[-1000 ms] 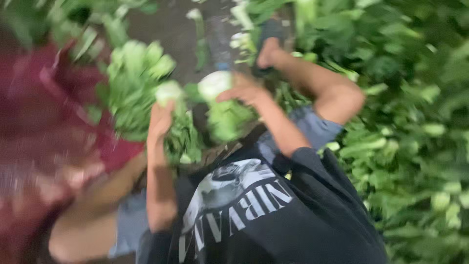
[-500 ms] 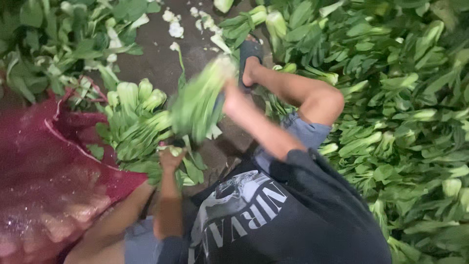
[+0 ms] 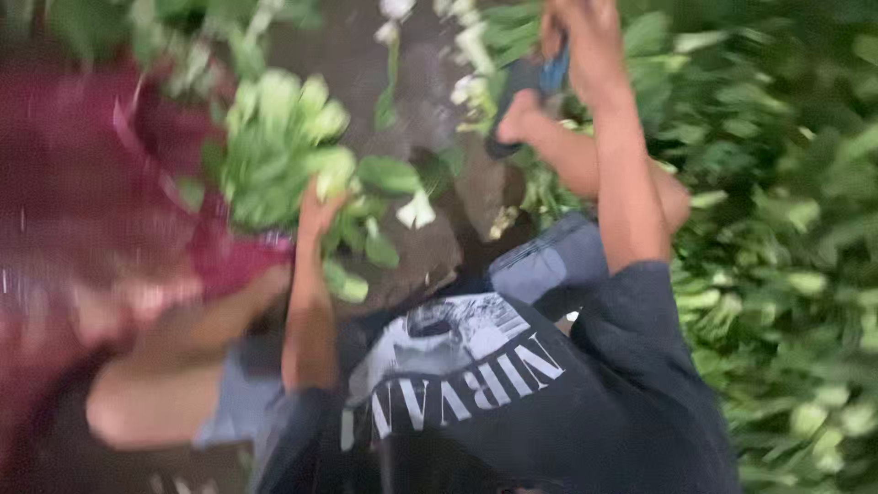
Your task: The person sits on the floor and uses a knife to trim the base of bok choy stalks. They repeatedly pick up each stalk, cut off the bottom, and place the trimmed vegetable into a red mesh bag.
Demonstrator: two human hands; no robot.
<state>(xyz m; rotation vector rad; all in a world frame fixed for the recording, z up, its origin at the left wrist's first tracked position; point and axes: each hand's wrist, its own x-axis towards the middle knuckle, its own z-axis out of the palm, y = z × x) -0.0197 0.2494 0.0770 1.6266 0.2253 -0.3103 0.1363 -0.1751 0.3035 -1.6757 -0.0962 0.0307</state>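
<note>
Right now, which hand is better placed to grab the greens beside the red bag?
Probably left: the left hand touches the greens beside the red bag, while the right hand is raised well apart from them.

Red sack (image 3: 82, 183), wet ground (image 3: 421, 91)

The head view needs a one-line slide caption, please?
Left hand on leafy green vegetable pile; right hand raised beside red plastic sack.
</note>
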